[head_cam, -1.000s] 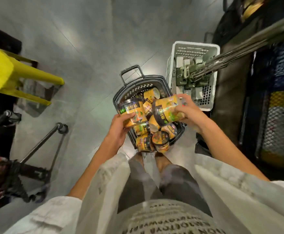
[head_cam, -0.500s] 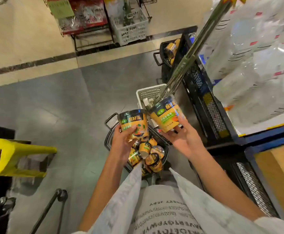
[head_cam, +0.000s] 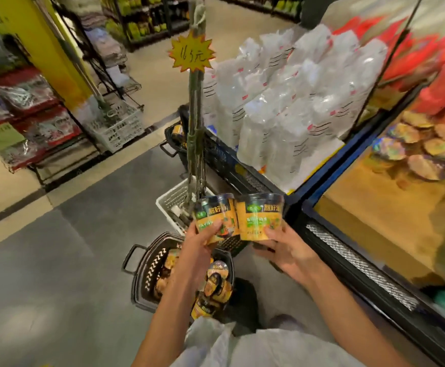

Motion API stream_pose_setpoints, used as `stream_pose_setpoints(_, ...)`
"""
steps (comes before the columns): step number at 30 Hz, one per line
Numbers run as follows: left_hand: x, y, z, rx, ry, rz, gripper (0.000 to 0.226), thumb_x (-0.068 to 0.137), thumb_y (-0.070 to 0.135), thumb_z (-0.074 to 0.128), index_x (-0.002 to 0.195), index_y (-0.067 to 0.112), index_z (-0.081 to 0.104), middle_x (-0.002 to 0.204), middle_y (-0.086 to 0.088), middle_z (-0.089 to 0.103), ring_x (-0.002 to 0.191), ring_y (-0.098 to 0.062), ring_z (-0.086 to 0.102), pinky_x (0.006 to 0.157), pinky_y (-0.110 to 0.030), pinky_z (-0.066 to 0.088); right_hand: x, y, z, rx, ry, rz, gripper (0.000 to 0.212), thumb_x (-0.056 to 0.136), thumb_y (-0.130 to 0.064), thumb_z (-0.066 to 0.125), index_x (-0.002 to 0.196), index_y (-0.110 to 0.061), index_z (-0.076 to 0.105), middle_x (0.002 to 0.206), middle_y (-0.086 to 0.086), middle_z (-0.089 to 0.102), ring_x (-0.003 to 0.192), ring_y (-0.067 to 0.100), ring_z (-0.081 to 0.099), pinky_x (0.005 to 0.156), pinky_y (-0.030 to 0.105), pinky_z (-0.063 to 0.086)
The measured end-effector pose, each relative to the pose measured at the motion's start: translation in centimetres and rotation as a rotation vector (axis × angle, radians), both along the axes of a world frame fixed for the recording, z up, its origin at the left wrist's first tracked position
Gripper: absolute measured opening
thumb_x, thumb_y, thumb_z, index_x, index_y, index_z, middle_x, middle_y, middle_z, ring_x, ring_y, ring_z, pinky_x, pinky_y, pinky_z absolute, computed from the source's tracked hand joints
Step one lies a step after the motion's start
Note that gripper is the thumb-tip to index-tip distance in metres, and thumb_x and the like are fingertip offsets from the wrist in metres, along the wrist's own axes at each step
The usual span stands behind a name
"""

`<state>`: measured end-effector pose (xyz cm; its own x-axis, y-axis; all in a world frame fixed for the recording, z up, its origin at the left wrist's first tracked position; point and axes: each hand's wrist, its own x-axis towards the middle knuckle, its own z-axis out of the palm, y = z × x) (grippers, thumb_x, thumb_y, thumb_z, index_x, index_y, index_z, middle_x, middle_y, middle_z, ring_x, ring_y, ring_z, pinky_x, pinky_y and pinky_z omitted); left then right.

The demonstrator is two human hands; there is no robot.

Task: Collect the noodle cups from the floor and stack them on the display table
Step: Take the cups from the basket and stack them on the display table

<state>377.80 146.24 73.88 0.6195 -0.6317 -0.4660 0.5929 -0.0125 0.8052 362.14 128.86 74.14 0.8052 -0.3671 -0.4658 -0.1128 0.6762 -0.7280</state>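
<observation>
Each of my hands holds one yellow noodle cup with a dark lid. My left hand [head_cam: 199, 247] grips the left cup [head_cam: 213, 217] and my right hand [head_cam: 286, 247] grips the right cup [head_cam: 259, 217], both upright and side by side at chest height. Below them, a black shopping basket [head_cam: 147, 271] stands on the grey floor with several more noodle cups [head_cam: 217, 284] inside. To the right, the display table [head_cam: 374, 215] has a blue edge and a wooden top, with several flat noodle lids [head_cam: 422, 149] stacked at its far end.
A white crate [head_cam: 173, 200] and a green pole with a yellow price star [head_cam: 191, 53] stand just beyond the cups. Clear plastic packs [head_cam: 295, 102] fill the neighbouring table. A second black basket [head_cam: 175, 140] sits further back. Shelving racks [head_cam: 31, 123] line the left side.
I have risen from bending over the basket; both hands lifted their cups up and rightward toward the display table, and the view swung up from the floor to the shop aisle.
</observation>
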Motion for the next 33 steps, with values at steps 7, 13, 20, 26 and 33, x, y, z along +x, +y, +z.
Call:
stream_pose_setpoints(7, -6.5, -10.6, 1.2, 0.032, 0.017, -0.221, 0.075, 0.085, 0.014, 0.084, 0.148, 0.015, 0.045, 0.129, -0.009, 0.074, 0.119, -0.031, 0.07, 0.098, -0.044, 0.056, -10.5, -5.5, 0.1, 0.034, 0.033, -0.3, 0.068, 0.087, -0.025, 0.079, 0.146, -0.016, 0.047, 0.135, 0.015, 0.07, 0.124, 0.037, 0.067, 0.108, 0.057, 0.051)
stream_pose_setpoints(13, -13.8, -19.4, 0.9, 0.011, -0.065, -0.423, 0.075, 0.078, 0.017, 0.087, 0.144, 0.016, 0.051, 0.128, -0.009, 0.074, 0.121, -0.03, 0.07, 0.114, -0.054, 0.046, -20.1, -9.8, 0.4, 0.026, -0.019, -0.491, 0.099, 0.061, -0.031, 0.102, 0.145, -0.015, 0.052, 0.138, 0.016, 0.068, 0.128, 0.035, 0.066, 0.114, 0.061, 0.044)
stream_pose_setpoints(20, -18.2, -27.3, -1.1, 0.094, -0.136, -0.468, 0.08, 0.063, 0.032, 0.098, 0.133, 0.024, 0.06, 0.125, -0.003, 0.075, 0.115, -0.022, 0.073, 0.11, -0.048, 0.049, -27.1, -13.3, 0.1, 0.1, -0.007, -0.681, 0.087, 0.071, -0.024, 0.091, 0.148, -0.015, 0.051, 0.141, 0.016, 0.066, 0.131, 0.037, 0.063, 0.098, 0.052, 0.059)
stream_pose_setpoints(26, -17.5, -33.0, -2.5, 0.193, -0.243, -0.45, 0.096, 0.046, 0.041, 0.098, 0.133, 0.03, 0.058, 0.134, -0.006, 0.065, 0.125, -0.027, 0.062, 0.113, -0.052, 0.046, -28.9, -15.8, -0.8, 0.162, 0.024, -0.763, 0.077, 0.081, -0.021, 0.086, 0.149, -0.015, 0.051, 0.14, 0.018, 0.066, 0.128, 0.037, 0.065, 0.096, 0.052, 0.06)
stream_pose_setpoints(33, -14.2, -40.2, -5.3, 0.214, -0.349, -0.547, 0.105, 0.053, 0.02, 0.093, 0.146, 0.026, 0.047, 0.139, -0.004, 0.056, 0.128, -0.025, 0.056, 0.114, -0.052, 0.046, -27.6, -19.3, -2.5, 0.183, 0.053, -0.869, 0.061, 0.091, -0.017, 0.071, 0.149, -0.015, 0.052, 0.138, 0.019, 0.067, 0.125, 0.039, 0.067, 0.105, 0.056, 0.051)
